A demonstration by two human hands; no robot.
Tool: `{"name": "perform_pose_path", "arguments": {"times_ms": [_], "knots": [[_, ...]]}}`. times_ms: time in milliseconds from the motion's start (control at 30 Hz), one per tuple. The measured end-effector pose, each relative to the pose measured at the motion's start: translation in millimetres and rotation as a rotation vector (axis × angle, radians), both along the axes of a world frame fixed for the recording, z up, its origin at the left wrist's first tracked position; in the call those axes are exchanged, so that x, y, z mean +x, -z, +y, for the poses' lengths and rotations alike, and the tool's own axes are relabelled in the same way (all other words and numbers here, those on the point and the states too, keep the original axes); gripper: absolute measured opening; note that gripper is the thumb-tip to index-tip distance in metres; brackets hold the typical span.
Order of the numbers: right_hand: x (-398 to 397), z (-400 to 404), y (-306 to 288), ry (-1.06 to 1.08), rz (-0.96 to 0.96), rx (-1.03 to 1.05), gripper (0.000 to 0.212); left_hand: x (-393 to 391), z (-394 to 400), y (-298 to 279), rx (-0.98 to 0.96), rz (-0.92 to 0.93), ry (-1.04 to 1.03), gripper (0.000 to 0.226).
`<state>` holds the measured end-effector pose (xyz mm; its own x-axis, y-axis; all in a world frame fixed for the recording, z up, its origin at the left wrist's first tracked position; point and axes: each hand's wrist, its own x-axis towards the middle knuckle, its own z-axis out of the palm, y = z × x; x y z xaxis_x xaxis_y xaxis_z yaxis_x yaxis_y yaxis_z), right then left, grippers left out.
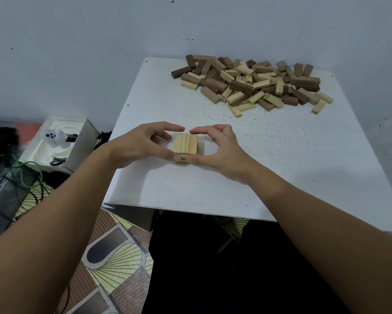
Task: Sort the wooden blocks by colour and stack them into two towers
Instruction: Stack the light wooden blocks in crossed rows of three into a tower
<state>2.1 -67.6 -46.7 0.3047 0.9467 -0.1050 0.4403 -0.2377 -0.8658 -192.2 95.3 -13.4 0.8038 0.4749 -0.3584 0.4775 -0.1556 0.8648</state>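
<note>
I am seeing the left hand (143, 146) and right hand (217, 150) pinching the pale stack (185, 148); the mixed pile (251, 82) is lying at one o'clock.

Head-worn view, single camera.
Wide-angle, looking forward and steeply down from above the desk (281, 177), close over both forearms; wall behind, floor (113, 257) at lower left.

A white table (281, 168) carries two things — a loose heap of light and dark wooden blocks (254, 81) far right, and a short light-block stack (185, 147) near centre.
</note>
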Motion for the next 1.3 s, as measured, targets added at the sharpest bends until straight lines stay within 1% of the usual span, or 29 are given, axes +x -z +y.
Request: {"name": "perform_pose_path", "arguments": {"times_ms": [100,200,567,667,767,800,900,933,967,1033,1067,1133,1233,1300], "knots": [[-0.8,-0.3,-0.8,0.001,0.008,0.004,0.058,2.6,0.0,3.9,-0.006,0.001,-0.004,0.077],[-1.5,0.1,-1.6,0.004,0.006,0.001,0.056,3.1,-1.0,7.1,0.009,-0.016,-0.021,0.074],[-3.1,0.5,-2.5,0.004,-0.004,-0.007,0.057,4.0,0.3,12.2,-0.010,-0.041,-0.024,0.074],[-2.8,0.0,-2.5,0.004,-0.004,-0.008,0.059,3.2,-1.5,9.2,-0.022,-0.040,-0.030,0.076],[-2.3,-0.8,-3.7,-0.001,-0.007,-0.040,0.068,2.1,-4.1,1.4,-0.029,-0.008,-0.041,0.084],[-1.5,-1.4,-4.8,0.004,0.014,-0.041,0.067,1.3,-3.8,-1.3,-0.040,-0.001,-0.050,0.087],[3.1,-3.9,-10.9,0.063,0.189,0.013,0.044,-0.3,-1.6,-13.5,-0.139,-0.026,-0.092,0.101],[6.9,-5.0,-12.8,0.093,0.243,0.036,0.039,0.9,-0.4,-17.5,-0.165,-0.046,-0.130,0.104],[12.3,-6.5,-14.3,0.130,0.254,0.060,0.037,3.6,-0.3,-22.0,-0.163,-0.062,-0.181,0.102],[28.3,-10.4,-13.3,0.215,0.161,0.105,0.033,15.7,0.0,-29.9,-0.079,-0.096,-0.287,0.081],[39.3,-13.4,-11.3,0.261,0.082,0.122,0.031,24.5,-1.2,-33.7,-0.007,-0.108,-0.331,0.070],[65.2,-21.2,-5.8,0.334,-0.094,0.126,0.029,47.6,-7.6,-42.2,0.131,-0.122,-0.386,0.056],[103.4,-35.7,-2.7,0.345,-0.312,0.043,0.035,94.4,-25.0,-48.7,0.321,-0.112,-0.373,0.048],[126.6,-44.1,-0.8,0.330,-0.407,-0.019,0.040,130.2,-38.3,-42.2,0.437,-0.086,-0.309,0.050]]}}
